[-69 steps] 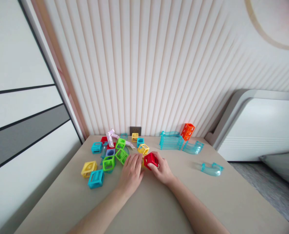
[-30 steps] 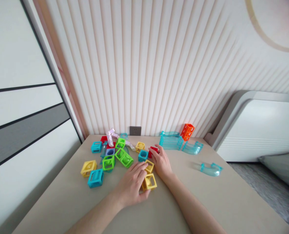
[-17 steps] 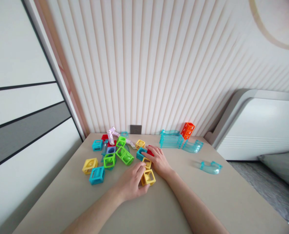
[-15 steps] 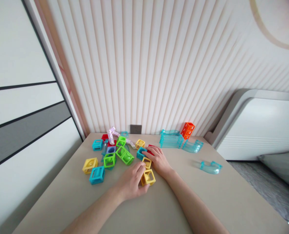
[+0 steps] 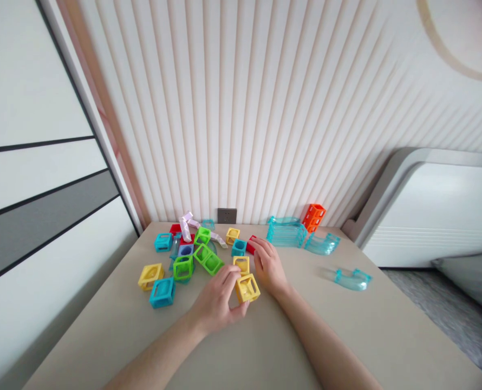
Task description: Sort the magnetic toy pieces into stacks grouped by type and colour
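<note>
My left hand (image 5: 216,298) is curled around the left side of a yellow cube block (image 5: 248,288), its thumb at the near edge and its fingers by the far corner. Just behind that cube, and close to the same fingertips, is a second yellow cube block (image 5: 241,264). My right hand (image 5: 270,268) has its bent fingers on a red block (image 5: 251,244), which they partly cover. A blue cube block (image 5: 239,248) stands just left of the red one. Farther back sits another yellow cube block (image 5: 233,235).
Left of my hands lie green blocks (image 5: 208,259), a blue block (image 5: 162,292), a yellow block (image 5: 150,276) and pale purple pieces (image 5: 185,227). On the right are clear teal track pieces (image 5: 285,235), a curved teal piece (image 5: 352,279) and an orange tower (image 5: 313,218) near the wall.
My right hand has drawn back off the blue cube and moved slightly right, along the red block. The blue cube and the two near yellow cubes have shifted and turned a little.
</note>
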`<state>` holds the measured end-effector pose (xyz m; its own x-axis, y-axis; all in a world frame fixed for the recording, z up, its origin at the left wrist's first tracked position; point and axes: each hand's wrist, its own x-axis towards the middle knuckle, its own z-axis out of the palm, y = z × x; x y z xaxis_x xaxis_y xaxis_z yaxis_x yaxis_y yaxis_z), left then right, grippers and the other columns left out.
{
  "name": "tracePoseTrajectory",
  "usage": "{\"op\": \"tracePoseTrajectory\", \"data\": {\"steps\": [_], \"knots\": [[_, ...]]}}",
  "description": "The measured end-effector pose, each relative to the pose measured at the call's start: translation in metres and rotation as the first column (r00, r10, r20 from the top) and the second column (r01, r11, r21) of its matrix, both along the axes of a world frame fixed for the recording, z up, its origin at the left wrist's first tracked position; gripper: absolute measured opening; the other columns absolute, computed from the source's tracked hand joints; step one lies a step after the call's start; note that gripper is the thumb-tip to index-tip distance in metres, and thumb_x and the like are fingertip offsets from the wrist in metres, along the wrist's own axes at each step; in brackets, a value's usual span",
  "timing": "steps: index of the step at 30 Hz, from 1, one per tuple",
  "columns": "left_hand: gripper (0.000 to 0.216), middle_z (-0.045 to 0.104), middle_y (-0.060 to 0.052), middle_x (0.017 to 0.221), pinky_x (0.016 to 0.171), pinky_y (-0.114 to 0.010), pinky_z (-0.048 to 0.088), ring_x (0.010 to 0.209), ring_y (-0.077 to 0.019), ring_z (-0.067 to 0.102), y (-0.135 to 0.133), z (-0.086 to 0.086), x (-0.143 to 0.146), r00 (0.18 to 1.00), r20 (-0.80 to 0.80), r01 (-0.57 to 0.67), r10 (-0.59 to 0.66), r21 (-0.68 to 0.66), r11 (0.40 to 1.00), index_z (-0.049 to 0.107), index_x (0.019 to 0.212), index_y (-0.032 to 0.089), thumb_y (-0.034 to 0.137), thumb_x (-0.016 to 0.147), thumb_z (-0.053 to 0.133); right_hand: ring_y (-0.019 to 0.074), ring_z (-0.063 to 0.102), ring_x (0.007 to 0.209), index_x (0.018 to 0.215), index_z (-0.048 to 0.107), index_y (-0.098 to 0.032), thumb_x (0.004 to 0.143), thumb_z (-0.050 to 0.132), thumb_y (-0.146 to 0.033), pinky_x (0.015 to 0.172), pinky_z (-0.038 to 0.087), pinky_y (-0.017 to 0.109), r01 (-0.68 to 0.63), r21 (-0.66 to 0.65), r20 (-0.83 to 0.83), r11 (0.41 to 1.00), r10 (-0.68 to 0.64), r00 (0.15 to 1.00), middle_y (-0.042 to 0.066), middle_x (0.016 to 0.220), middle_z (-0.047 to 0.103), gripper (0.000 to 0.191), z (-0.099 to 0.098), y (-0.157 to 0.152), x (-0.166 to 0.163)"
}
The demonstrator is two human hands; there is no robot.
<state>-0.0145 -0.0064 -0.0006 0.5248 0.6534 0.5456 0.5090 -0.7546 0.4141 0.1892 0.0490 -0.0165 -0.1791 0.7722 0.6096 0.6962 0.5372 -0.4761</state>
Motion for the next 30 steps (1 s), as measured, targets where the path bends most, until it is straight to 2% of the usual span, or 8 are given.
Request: {"op": "tracePoseTrajectory", "data": {"steps": [3,7,11,14,18,22,26,30], "knots": [[0.043,0.057,-0.014,0.122,0.105,-0.042,0.050,0.122,-0.0286,0.055,0.001,0.001,-0.004,1.000,0.015,-0.004,0.003,0.063,0.998,0.046,0.121,0.019,0.022,0.081,0.062,0.0228,0.067,0.097,0.115,0.065,-0.018,0.101,0.041,-0.037,0.086,0.054,0.037,-0.022,-0.172,-0.425,0.985,-0.054,0.904,0.011,0.106,0.072,0.034,0.005,-0.016,-0.009],[0.050,0.056,-0.015,0.127,0.107,-0.042,0.048,0.128,-0.0298,0.051,0.001,0.003,-0.004,0.999,-0.044,0.030,-0.024,0.133,0.991,0.044,0.127,0.017,0.017,0.079,0.060,0.0227,0.069,0.084,0.113,0.066,-0.017,0.097,0.042,-0.055,0.072,0.057,0.034,-0.261,-0.362,-0.653,0.895,-0.044,0.756,0.009,0.096,0.074,0.048,0.013,-0.036,-0.023],[0.054,0.055,-0.016,0.132,0.110,-0.044,0.046,0.132,-0.0307,0.049,0.001,0.004,-0.002,0.997,-0.074,0.044,-0.033,0.153,0.987,0.044,0.130,0.016,0.016,0.079,0.061,0.0246,0.070,0.093,0.118,0.061,-0.021,0.088,0.060,-0.055,0.081,0.058,0.036,-0.444,-0.341,-0.778,0.829,0.017,0.629,0.008,0.105,0.073,0.045,0.016,-0.042,-0.036],[0.046,0.047,-0.018,0.142,0.110,-0.046,0.045,0.135,-0.0322,0.046,0.000,0.003,-0.003,1.000,-0.005,0.015,-0.014,0.134,0.991,0.046,0.122,0.017,0.016,0.080,0.062,0.0246,0.070,0.094,0.119,0.060,-0.021,0.090,0.058,-0.054,0.080,0.057,0.036,-0.382,-0.288,-0.831,0.878,-0.031,0.555,0.010,0.109,0.072,0.044,0.013,-0.039,-0.036],[0.040,0.048,-0.018,0.140,0.108,-0.050,0.046,0.134,-0.0327,0.047,0.000,-0.002,-0.003,0.970,0.241,-0.016,0.024,-0.035,0.999,0.046,0.117,0.020,0.020,0.083,0.065,0.0228,0.071,0.086,0.130,0.056,-0.021,0.094,0.054,-0.052,0.078,0.056,0.037,-0.323,-0.253,-0.912,0.912,-0.113,0.394,0.011,0.112,0.071,0.048,0.011,-0.031,-0.028],[0.035,0.051,-0.015,0.137,0.093,-0.043,0.056,0.122,-0.0292,0.058,0.005,-0.008,0.000,0.815,0.567,0.094,0.118,-0.330,0.939,0.046,0.112,0.023,0.028,0.085,0.068,0.0245,0.068,0.101,0.140,0.048,-0.026,0.088,0.067,-0.045,0.086,0.054,0.039,-0.364,-0.207,-0.949,0.908,-0.095,0.301,0.010,0.129,0.065,0.059,0.012,-0.030,-0.024],[0.038,0.043,-0.014,0.146,0.086,-0.038,0.058,0.115,-0.0271,0.062,0.009,-0.009,0.001,0.655,0.705,0.121,0.271,-0.452,0.884,0.047,0.107,0.023,0.031,0.081,0.074,0.0261,0.060,0.117,0.138,0.053,-0.026,0.088,0.068,-0.041,0.098,0.049,0.042,-0.471,-0.168,-0.956,0.866,-0.027,0.292,0.008,0.134,0.062,0.054,0.012,-0.039,-0.030],[0.054,0.053,-0.011,0.131,0.078,-0.034,0.058,0.101,-0.0239,0.065,0.009,-0.006,-0.001,0.635,0.691,0.071,0.347,-0.499,0.864,0.048,0.123,0.024,0.033,0.078,0.077,0.0255,0.059,0.118,0.141,0.050,-0.029,0.089,0.068,-0.038,0.103,0.046,0.044,-0.591,-0.172,-0.943,0.788,0.042,0.330,0.006,0.133,0.063,0.055,0.012,-0.048,-0.035]]}}
